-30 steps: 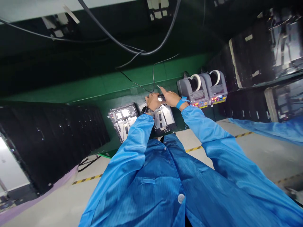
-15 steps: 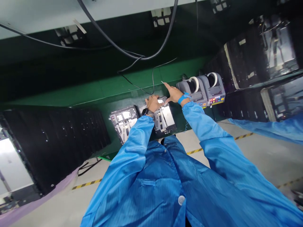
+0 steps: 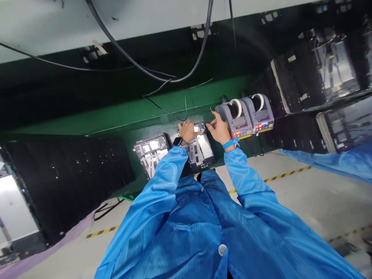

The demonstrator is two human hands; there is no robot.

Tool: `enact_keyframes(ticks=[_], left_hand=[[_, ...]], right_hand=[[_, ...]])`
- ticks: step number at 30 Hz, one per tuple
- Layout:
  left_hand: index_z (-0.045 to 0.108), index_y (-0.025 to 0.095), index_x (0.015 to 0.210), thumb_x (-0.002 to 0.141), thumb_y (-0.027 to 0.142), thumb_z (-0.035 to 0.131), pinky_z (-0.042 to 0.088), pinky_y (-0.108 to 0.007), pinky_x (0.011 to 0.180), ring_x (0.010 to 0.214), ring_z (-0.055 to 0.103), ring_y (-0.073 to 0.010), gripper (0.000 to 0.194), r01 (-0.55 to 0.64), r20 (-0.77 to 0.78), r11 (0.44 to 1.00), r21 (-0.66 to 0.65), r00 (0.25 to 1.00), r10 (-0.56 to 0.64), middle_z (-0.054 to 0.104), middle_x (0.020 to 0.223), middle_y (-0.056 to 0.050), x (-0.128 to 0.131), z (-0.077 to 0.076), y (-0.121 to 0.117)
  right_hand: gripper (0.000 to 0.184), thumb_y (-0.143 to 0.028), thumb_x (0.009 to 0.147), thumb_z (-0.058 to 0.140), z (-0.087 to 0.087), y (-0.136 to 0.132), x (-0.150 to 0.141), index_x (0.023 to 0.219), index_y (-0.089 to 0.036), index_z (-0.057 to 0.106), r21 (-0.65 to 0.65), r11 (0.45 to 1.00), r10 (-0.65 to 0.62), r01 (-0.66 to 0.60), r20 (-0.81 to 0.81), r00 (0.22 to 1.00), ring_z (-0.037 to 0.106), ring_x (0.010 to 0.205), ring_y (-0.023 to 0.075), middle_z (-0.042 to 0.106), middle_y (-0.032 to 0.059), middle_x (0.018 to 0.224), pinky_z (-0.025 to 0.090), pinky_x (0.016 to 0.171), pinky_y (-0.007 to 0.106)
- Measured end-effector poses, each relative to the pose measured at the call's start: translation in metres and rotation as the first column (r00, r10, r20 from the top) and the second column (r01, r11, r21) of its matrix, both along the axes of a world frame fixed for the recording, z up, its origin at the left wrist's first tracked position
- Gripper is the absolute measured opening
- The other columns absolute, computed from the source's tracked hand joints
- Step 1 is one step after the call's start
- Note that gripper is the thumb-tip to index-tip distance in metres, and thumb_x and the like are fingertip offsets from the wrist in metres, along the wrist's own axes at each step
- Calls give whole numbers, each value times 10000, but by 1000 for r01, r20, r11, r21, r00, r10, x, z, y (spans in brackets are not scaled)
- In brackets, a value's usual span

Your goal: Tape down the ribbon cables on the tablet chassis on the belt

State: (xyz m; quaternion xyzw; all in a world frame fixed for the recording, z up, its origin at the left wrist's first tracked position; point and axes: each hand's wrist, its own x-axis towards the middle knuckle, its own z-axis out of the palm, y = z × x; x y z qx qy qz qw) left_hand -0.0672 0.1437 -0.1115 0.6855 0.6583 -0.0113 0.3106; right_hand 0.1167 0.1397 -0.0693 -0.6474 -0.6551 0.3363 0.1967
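Note:
My left hand (image 3: 187, 131) lies with its fingers spread over the upper part of a flat metal-and-black device panel (image 3: 205, 149), wearing a dark watch at the wrist. To the right of that panel, my right hand (image 3: 220, 131) is raised with bent fingers and a blue band on its wrist. A thin, pale strip of tape (image 3: 211, 110) stands at its index fingertip. A second, similar device panel (image 3: 152, 149) lies left of my left hand, partly covered by my sleeve. Right beside my right hand stands a grey tape dispenser (image 3: 240, 122) with a white roll.
Another grey tape dispenser (image 3: 260, 112) adjoins the first. Black stacked panels (image 3: 81, 166) stand at the left, and more dark stacks (image 3: 302, 131) at the right. A thick black cable (image 3: 200, 58) hangs above the green bench (image 3: 122, 130).
My right hand has drawn back to the right and lower, off the panel's edge, its fingers now more bent, with the tape strip still at its fingertip. My left hand stays on the panel.

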Motion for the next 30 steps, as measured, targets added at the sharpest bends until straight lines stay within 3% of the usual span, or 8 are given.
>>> enact_keyframes(ticks=[4,7,10,14,19,22,26,30], left_hand=[[682,179,1178,801,626,737,252,-635,1139,1260,526,-413,588,2,62,998,67,998,-6,653,1282,-195,0,-1,-1],[663,185,1222,836,512,751,327,-601,1139,1272,536,-389,513,-70,274,983,171,962,21,643,1305,-183,-18,3,-5],[646,212,1247,923,372,664,441,-489,1106,1220,593,-294,361,-297,523,924,242,841,134,652,1288,-129,-52,7,-20],[629,220,1205,937,254,612,526,-414,1024,1113,648,-227,271,-629,634,768,120,644,428,664,1227,-98,-83,4,-56],[576,199,1237,916,146,588,488,-435,1084,1206,608,-242,326,-746,647,666,-13,501,574,624,1278,-128,-58,-18,-103],[561,192,1259,916,143,583,464,-438,1111,1234,594,-242,347,-791,649,610,-43,442,619,610,1301,-136,-35,-32,-121],[566,181,1265,924,225,624,462,-446,1106,1206,614,-248,349,-825,648,561,-72,389,655,618,1299,-146,-22,-45,-129],[589,196,1234,927,273,634,461,-446,1105,1172,630,-237,319,-830,653,552,-82,374,659,642,1262,-125,-21,-51,-129]], right_hand=[[476,-293,880,653,-11,-5,-1,1339,-202,564,33,991,-122,128,-150,981,603,694,177,645,-10,800,505,754,335],[326,-320,886,635,-20,-10,-6,1189,-206,599,5,985,-165,173,-273,948,582,659,156,603,-33,740,482,697,299],[387,-269,837,672,-32,-24,-20,1207,-207,578,-23,996,-88,86,-350,933,559,629,134,620,-33,797,467,666,278],[572,-198,791,714,-45,-45,-52,1336,-203,539,-24,990,125,-139,-308,943,550,643,128,662,0,953,480,713,292],[614,-73,822,595,-50,-49,-79,1420,-190,513,32,924,381,-380,-149,913,616,889,204,673,49,1035,475,821,313],[597,-34,835,518,-50,-42,-84,1414,-181,518,35,900,435,-434,-104,894,614,893,199,674,50,1032,468,826,299],[550,-47,855,487,-45,-32,-82,1383,-192,536,12,882,470,-471,-83,879,611,868,187,673,32,991,460,801,278],[578,-87,837,547,-40,-29,-76,1403,-199,516,22,846,532,-532,-77,843,611,904,199,671,49,1075,460,805,284]])
